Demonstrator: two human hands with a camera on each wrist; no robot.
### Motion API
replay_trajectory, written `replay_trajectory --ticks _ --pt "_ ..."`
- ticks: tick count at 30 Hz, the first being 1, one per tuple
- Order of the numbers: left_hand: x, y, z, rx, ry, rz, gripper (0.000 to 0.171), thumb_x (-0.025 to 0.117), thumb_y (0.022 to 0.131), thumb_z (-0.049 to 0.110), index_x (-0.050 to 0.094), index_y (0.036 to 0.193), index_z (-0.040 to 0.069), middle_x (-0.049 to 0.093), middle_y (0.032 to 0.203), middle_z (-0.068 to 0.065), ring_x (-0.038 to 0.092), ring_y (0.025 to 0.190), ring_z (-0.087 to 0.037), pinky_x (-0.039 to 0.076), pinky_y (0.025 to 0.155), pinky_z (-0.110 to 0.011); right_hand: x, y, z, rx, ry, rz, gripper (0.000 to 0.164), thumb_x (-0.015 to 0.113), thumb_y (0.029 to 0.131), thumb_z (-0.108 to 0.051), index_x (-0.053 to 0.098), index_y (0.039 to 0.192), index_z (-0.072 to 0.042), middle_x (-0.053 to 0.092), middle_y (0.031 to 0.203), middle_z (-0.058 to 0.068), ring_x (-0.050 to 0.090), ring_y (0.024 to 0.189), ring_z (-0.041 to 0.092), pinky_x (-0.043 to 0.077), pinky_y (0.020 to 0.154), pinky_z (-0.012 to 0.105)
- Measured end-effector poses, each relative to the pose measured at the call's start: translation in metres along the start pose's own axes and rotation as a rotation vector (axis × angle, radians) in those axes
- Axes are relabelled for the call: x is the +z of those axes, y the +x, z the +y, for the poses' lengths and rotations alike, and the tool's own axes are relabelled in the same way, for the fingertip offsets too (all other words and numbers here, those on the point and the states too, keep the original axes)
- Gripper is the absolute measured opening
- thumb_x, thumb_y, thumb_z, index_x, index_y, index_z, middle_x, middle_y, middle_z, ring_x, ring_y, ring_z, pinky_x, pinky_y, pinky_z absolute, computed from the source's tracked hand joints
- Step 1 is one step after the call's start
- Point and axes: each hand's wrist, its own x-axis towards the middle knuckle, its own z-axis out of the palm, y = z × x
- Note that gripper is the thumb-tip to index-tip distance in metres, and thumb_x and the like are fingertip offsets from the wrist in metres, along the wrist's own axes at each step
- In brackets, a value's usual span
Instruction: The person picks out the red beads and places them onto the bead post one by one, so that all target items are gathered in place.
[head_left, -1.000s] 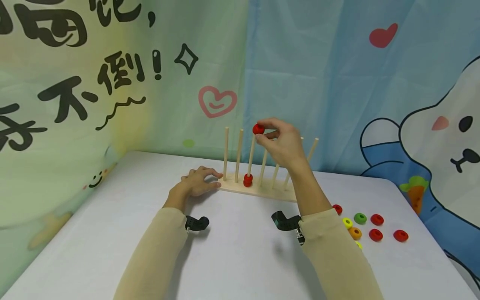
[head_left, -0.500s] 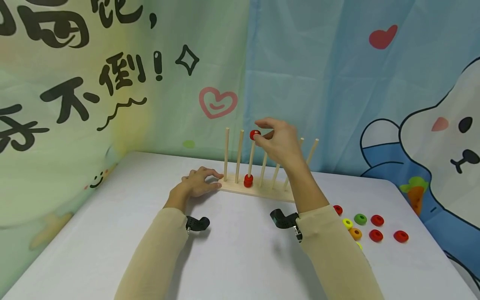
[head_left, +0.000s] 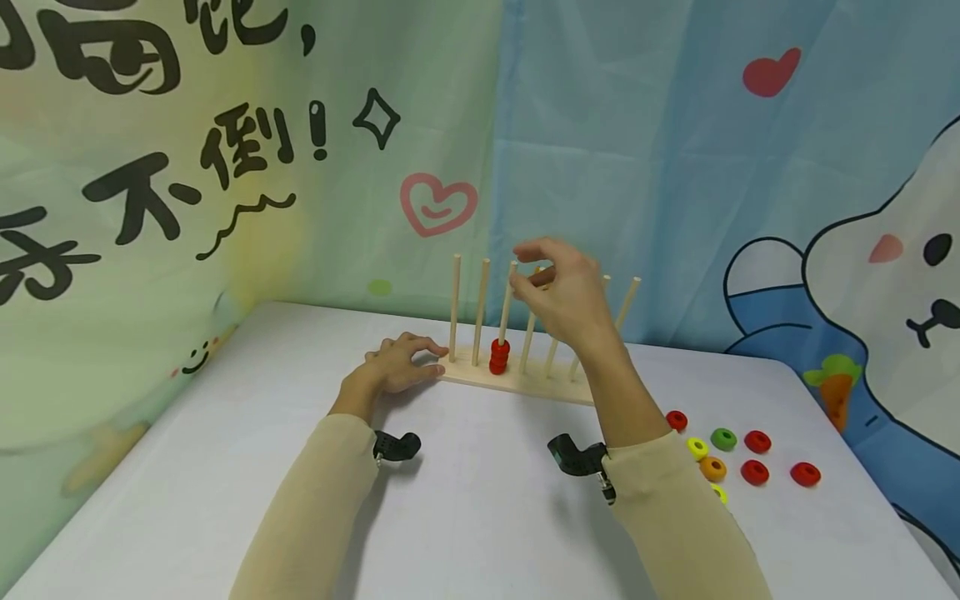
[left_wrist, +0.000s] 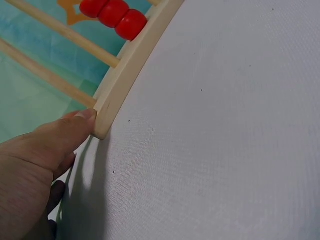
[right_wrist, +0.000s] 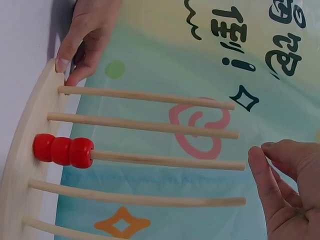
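Observation:
A pale wooden peg rack (head_left: 517,383) stands on the table with several upright pegs. Three red beads (head_left: 498,357) are stacked at the bottom of its third peg from the left, also plain in the right wrist view as red beads (right_wrist: 62,151). My left hand (head_left: 397,362) grips the left end of the rack's base, its thumb (left_wrist: 86,114) on the front side. My right hand (head_left: 562,287) is beside the top of that third peg (right_wrist: 170,159), holding nothing; its thumb and index fingertips are close together, just off the peg's tip.
Right of my right forearm lie loose beads on the white table (head_left: 480,517): several red ones (head_left: 754,472), a green bead (head_left: 723,439), an orange bead (head_left: 713,468) and yellow ones (head_left: 697,449). A printed cloth backdrop (head_left: 600,167) hangs behind the rack.
The red bead my right hand held above the third peg was let go and slid down onto the two below. My left hand has stayed at the rack's end.

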Motion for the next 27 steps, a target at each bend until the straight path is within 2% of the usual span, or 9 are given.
replay_trajectory --ticks 8,18,22,27 --pt "-0.002 -0.002 0.002 0.015 -0.001 -0.002 0.041 0.064 0.099 0.047 0.062 0.139 0.038 0.036 0.161 -0.008 0.029 0.145 -0.041 0.021 0.111 -0.071 0.001 -0.005 0.003 -0.081 0.078 0.023 0.03 0.07 0.097 -0.013 0.067 0.127 -0.007 0.066 0.125 0.011 0.076 0.09 0.024 0.06 0.076 0.041" --pt "-0.003 0.001 0.003 0.018 0.002 0.012 0.04 0.064 0.098 0.048 0.063 0.137 0.039 0.039 0.159 -0.007 0.032 0.143 -0.039 0.023 0.109 -0.067 0.0 -0.019 0.017 -0.174 0.222 0.0 0.028 0.07 0.096 -0.005 0.067 0.124 -0.002 0.062 0.121 0.01 0.075 0.087 0.025 0.059 0.073 0.025" --pt "-0.001 0.001 0.004 0.007 0.011 0.006 0.041 0.064 0.097 0.049 0.063 0.138 0.039 0.039 0.159 -0.007 0.032 0.143 -0.039 0.023 0.11 -0.068 0.0 -0.026 0.024 -0.168 0.219 -0.018 0.029 0.07 0.096 -0.004 0.068 0.125 -0.004 0.061 0.122 0.011 0.074 0.089 0.025 0.06 0.076 0.026" --pt "-0.002 -0.001 0.004 0.003 0.008 0.007 0.041 0.063 0.098 0.048 0.063 0.138 0.038 0.038 0.16 -0.008 0.031 0.144 -0.04 0.022 0.11 -0.069 0.0 -0.032 0.028 -0.172 0.19 -0.035 0.03 0.072 0.095 -0.005 0.068 0.124 -0.007 0.061 0.123 0.012 0.073 0.09 0.024 0.06 0.079 0.033"
